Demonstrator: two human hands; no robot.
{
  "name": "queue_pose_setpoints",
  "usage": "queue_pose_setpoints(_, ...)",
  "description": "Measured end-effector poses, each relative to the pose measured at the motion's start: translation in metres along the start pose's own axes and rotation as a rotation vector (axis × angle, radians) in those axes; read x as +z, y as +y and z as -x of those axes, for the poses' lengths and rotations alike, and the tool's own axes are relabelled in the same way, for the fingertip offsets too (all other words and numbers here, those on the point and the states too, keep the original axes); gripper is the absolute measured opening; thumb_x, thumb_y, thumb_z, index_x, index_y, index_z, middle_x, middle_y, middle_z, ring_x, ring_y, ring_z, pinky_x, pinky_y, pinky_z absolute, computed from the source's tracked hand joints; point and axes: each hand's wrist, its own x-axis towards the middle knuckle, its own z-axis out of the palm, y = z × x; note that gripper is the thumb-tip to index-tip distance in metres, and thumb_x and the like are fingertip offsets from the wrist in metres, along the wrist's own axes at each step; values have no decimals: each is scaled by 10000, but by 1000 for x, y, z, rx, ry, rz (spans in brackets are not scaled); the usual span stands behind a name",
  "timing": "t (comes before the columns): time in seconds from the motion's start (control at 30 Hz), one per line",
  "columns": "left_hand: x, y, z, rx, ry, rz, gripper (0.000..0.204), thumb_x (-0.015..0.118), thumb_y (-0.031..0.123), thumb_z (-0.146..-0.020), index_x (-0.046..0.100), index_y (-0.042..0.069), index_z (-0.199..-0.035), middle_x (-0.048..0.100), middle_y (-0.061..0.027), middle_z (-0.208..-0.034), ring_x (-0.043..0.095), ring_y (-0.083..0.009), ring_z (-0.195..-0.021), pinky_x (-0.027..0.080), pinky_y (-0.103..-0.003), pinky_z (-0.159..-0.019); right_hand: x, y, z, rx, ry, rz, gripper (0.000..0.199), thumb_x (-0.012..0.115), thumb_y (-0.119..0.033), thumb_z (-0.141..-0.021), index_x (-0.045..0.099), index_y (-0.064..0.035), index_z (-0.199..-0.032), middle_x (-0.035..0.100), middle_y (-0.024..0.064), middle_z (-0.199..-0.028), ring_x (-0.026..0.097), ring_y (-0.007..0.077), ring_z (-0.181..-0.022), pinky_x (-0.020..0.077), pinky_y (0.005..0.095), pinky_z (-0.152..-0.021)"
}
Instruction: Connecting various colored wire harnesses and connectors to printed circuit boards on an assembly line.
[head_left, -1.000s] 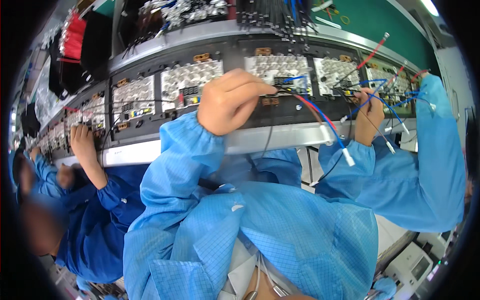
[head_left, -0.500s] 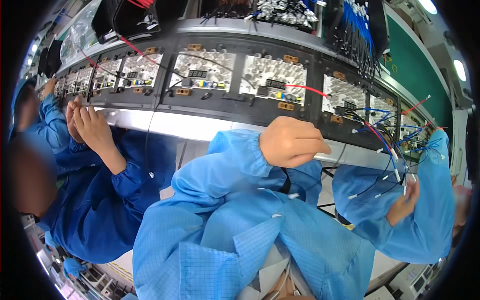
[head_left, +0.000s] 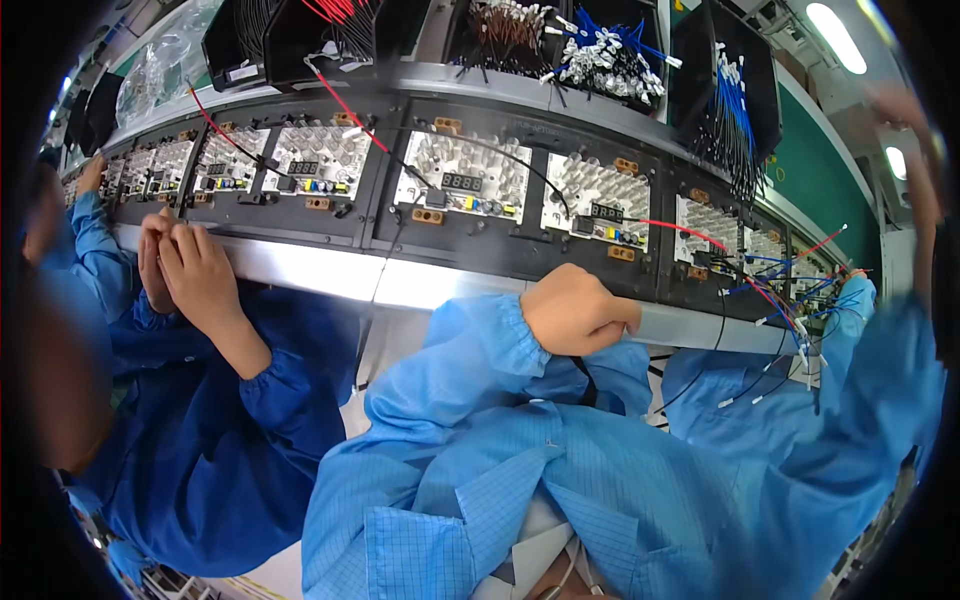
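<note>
My left hand [head_left: 582, 310] is closed with curled fingers, just in front of the silver bench edge. Whatever it may hold is hidden. Nearest beyond it is a white circuit board [head_left: 590, 180] with a small dark digit display, set in a black frame [head_left: 520, 238]. A red wire [head_left: 675, 227] runs from that board toward the board on its right. At the right rim my right hand [head_left: 908, 125] is raised and badly smeared by motion, so its fingers cannot be read. A bundle of loose wires [head_left: 785, 315] with white ends hangs over the bench edge on the right.
More boards [head_left: 465, 175] line the frame. Black bins hold red wires [head_left: 335, 10], white-tipped wires [head_left: 600, 65] and blue wires [head_left: 733, 105]. At left, a co-worker's hands [head_left: 190, 265] are together. A co-worker's light blue sleeve [head_left: 857, 295] is at the right.
The bench has shifted right and slightly down in the picture. My right arm has come up at the right, covering part of the co-worker there. My left hand stays closed by the edge.
</note>
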Motion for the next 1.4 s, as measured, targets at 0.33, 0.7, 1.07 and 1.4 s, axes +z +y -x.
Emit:
queue_pose_setpoints(0.33, -5, 12, 46, -49, 28, -42, 156, 591, 137, -772, 657, 129, -913, 611, -92, -623, 601, -287, -545, 489, -408, -534, 264, 149, -161, 154, -701, -373, 243, 525, -150, -880, 674, -22, -1023, 676, 67, -960, 596, 127, -796, 494, 278, -706)
queue_pose_setpoints(0.7, -9, 7, 48, -55, -67, 6, 173, 586, 116, -784, 607, 106, -956, 628, -50, -667, 614, -255, -589, 489, -390, -566, 354, 144, -183, 681, -581, -343, 531, 540, -414, -923, 619, 96, -794, 587, 159, -711, 646, 261, -649, 542, 375, -680)
queue_pose_setpoints(1.07, -12, 9, 46, -69, -18, 60, 121, 582, 120, -776, 539, 65, -875, 608, -103, -631, 604, -325, -574, 483, -435, -565, 364, 137, -205, 429, -596, 11, 502, 538, -381, -905, 632, 107, -974, 666, 251, -860, 676, 358, -803, 509, 445, -775)
queue_pose_setpoints(1.4, -12, 7, 47, -68, 73, 43, 107, 594, 118, -766, 580, 95, -870, 538, -128, -541, 584, -330, -530, 468, -443, -516, 367, 132, -213, 659, -635, -252, 353, 489, -256, -931, 553, 79, -1020, 627, 150, -774, 655, 240, -587, 562, 380, -540)
